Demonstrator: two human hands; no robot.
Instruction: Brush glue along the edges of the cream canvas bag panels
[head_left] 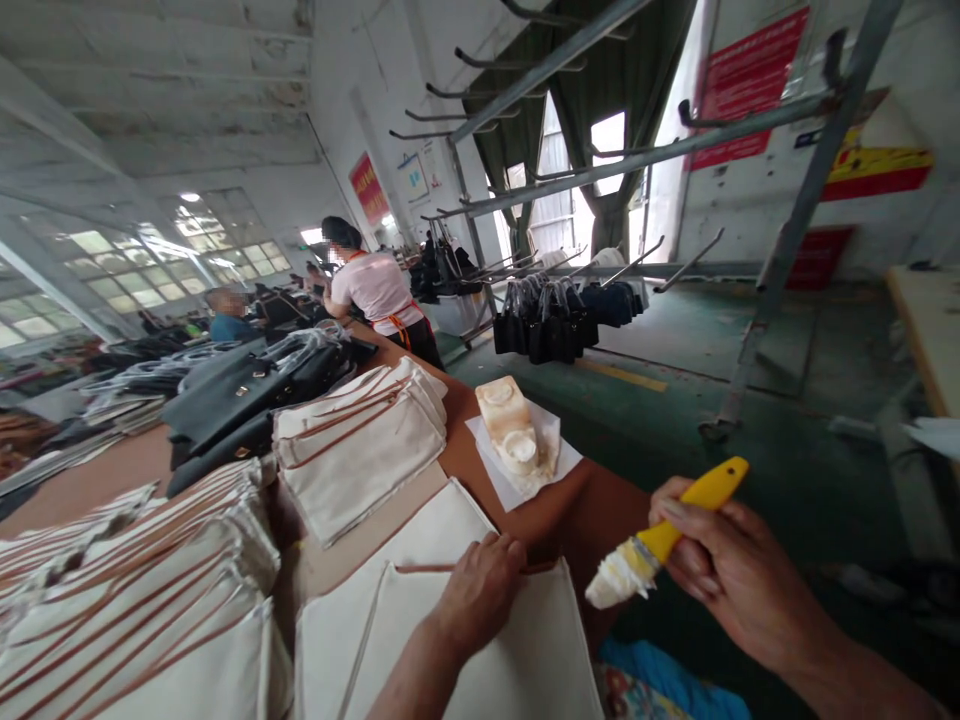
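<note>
- Two hands were in my view: the left hand [480,590] lay palm down on a cream canvas panel [517,650], fingers curled loosely over its upper edge where a thin brown strip [420,568] ran, pressing rather than gripping
- My right hand [731,575] was clenched around a yellow-handled brush [664,540], held out past the table edge, well apart from the panel; its bristles, caked with pale glue, pointed down and left toward the panel's right corner without touching it
- That panel sat at the near end of the brown table [570,500], partly overlapping a second cream panel [427,530] lying flat just beyond it
- I saw a glue-smeared plastic jug [510,425] lying on a sheet of white paper [555,460], farther along the table and near its right edge
- To the left stood a stack of cream bags with brown trim [360,445], and a bigger heap of the same [135,600] closer to me
- Behind those lay dark bags wrapped in clear plastic [255,390]
- A person in a pink shirt [375,290] stood bent at the far end of the table, with another person [229,315] seated beyond
- On my right rose a metal rack [780,270] with hooks, and black bags [555,320] hung low on a farther one, over a green floor [675,350]
</note>
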